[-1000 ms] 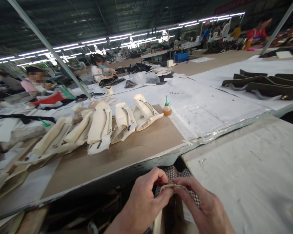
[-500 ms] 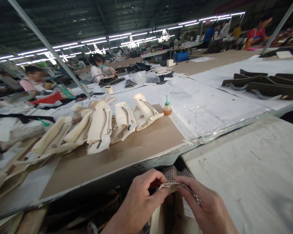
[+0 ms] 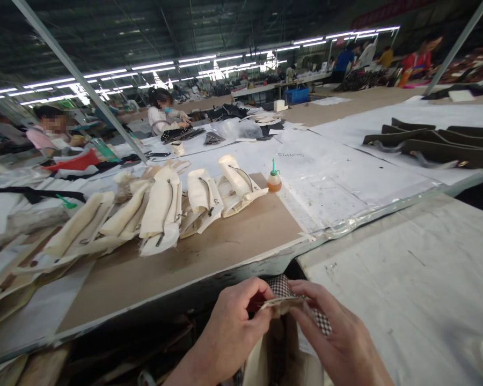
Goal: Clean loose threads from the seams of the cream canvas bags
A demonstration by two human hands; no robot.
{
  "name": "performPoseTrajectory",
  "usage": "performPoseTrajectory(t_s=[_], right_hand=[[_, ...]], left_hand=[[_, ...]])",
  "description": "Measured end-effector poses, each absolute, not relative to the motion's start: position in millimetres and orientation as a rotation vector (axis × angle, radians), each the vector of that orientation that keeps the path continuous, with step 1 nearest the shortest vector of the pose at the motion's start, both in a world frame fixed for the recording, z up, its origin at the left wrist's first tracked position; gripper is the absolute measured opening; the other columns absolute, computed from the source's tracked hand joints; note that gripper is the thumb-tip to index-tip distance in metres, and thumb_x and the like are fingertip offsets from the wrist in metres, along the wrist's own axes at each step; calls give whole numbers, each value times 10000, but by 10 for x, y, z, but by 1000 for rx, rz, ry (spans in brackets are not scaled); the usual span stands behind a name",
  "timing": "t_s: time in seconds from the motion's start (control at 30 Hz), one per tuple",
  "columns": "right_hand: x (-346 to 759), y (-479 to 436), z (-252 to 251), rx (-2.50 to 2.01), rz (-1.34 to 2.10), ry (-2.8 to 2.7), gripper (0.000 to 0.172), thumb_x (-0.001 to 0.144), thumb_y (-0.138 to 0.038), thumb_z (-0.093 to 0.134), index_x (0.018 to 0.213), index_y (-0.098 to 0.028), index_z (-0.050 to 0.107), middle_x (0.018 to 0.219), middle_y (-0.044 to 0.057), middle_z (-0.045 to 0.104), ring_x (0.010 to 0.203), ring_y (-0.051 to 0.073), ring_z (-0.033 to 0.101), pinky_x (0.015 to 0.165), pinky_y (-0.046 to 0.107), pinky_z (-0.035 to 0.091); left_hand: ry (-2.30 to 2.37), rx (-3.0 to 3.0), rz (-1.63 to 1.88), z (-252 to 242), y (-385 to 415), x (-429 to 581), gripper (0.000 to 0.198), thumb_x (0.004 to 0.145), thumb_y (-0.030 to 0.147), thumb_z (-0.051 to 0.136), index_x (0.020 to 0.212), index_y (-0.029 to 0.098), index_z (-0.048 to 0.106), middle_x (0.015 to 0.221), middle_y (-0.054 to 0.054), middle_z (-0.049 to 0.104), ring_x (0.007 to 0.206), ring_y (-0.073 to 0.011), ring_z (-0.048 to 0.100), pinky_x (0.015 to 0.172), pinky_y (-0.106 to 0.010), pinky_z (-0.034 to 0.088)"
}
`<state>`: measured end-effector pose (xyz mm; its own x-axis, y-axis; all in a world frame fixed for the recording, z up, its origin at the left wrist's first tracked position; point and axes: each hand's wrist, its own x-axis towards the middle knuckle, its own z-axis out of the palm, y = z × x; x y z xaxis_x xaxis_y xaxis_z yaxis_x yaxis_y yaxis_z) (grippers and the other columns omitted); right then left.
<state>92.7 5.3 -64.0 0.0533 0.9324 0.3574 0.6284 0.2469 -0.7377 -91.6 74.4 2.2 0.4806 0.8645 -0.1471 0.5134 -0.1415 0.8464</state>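
Both hands meet low in the middle of the head view, in front of the table edge. My left hand (image 3: 231, 327) pinches the edge of a cream fabric bag piece (image 3: 282, 306) between thumb and fingers. On the same edge, my right hand (image 3: 338, 332) grips the other end, thumb below and fingers above. The rest of the piece hangs down between my wrists, partly hidden by them. Behind the hands shows black-and-white checked cloth (image 3: 279, 285).
Several cream bag pieces with zippers (image 3: 161, 203) lie on brown board (image 3: 225, 246) to the left. A bottle with a green nozzle (image 3: 273, 179) stands beside them. Dark long pieces (image 3: 430, 145) lie far right. A pale tabletop (image 3: 418, 289) is near right. Other people work behind.
My right fingers have shifted slightly along the edge of the cream piece, which now looks a little flatter and tilted. The left hand keeps its pinch. The view has turned slightly.
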Motion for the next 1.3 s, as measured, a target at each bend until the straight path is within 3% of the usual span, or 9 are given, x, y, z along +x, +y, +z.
performPoseTrajectory(t_s=[0.13, 0.33, 0.67, 1.3], right_hand=[[964, 121, -581, -1359, 281, -1771, 158, 975, -198, 505, 1110, -264, 555, 1150, 46, 654, 984, 157, 690, 795, 223, 580], [975, 280, -480, -1313, 154, -1852, 156, 1004, -173, 461, 1039, -239, 598, 993, 37, 664, 824, 149, 688, 670, 224, 550], [1006, 327, -436, -1205, -173, -1968, 177, 979, -103, 472, 983, -181, 631, 987, 55, 714, 785, 170, 705, 624, 251, 510], [1062, 376, -415, -1198, -91, -2053, 151, 914, -61, 493, 923, -175, 591, 909, 53, 711, 695, 153, 675, 601, 267, 506]], left_hand=[[1171, 1772, 430, 14, 824, -884, 59, 828, 149, 584, 812, 173, 636, 675, 38, 582, 634, -118, 484, 577, -209, 344], [1138, 1733, 425, -32, 919, -839, 38, 823, 190, 621, 790, 170, 621, 661, 47, 572, 627, -112, 446, 558, -209, 320], [1185, 1869, 435, 41, 842, -799, 48, 809, 157, 616, 772, 180, 636, 723, 20, 641, 681, -150, 556, 618, -235, 375], [1185, 1892, 453, 32, 820, -756, 65, 802, 131, 624, 786, 189, 650, 758, 27, 666, 708, -149, 590, 650, -238, 396]])
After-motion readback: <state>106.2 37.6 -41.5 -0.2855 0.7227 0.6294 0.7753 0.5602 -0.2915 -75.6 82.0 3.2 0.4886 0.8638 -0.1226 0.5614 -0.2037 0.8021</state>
